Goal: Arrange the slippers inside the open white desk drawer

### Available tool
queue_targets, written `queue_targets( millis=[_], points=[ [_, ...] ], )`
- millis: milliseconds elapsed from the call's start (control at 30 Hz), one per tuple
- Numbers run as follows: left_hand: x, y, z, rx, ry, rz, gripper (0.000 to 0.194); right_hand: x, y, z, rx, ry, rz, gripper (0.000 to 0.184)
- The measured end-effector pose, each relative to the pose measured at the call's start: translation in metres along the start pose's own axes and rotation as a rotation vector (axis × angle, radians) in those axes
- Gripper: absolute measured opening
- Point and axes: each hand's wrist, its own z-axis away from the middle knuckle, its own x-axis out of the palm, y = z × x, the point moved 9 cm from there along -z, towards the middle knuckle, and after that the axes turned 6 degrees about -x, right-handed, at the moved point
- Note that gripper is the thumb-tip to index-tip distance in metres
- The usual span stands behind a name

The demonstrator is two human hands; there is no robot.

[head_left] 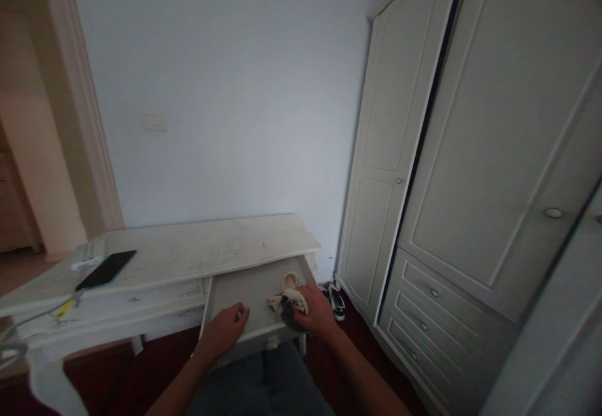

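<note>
My right hand (313, 309) is closed on a crumpled cloth (286, 301), beige with dark patches, over the right part of the pulled-out drawer (256, 293). A loop of the cloth sticks up beyond my fingers. At the drawer's front left, my left hand (228, 328) has its fingers curled in, and nothing shows in them. Whether it touches the drawer's edge I cannot tell. The drawer belongs to a white desk (211, 240) with a scuffed top. A small knob (273, 342) shows on the drawer's front.
A dark phone or tablet (107, 270) lies on the desk's left end beside a white object (88, 255). A cable (40, 317) with a yellow tag hangs there. Dark shoes (336, 301) stand on the red floor between the desk and the white wardrobe (376, 152).
</note>
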Motion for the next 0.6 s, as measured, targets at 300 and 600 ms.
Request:
queue_targets(
  millis=[300, 600],
  points=[
    [0.0, -0.005, -0.004, -0.006, -0.006, 0.172, 0.065, 0.017, -0.033, -0.007, -0.017, 0.031, 0.099, 0.036],
    [0.004, -0.021, -0.015, 0.196, 0.238, 0.085, 0.047, 0.055, -0.095, -0.023, -0.134, -0.007, 0.057, 0.047]
  ],
)
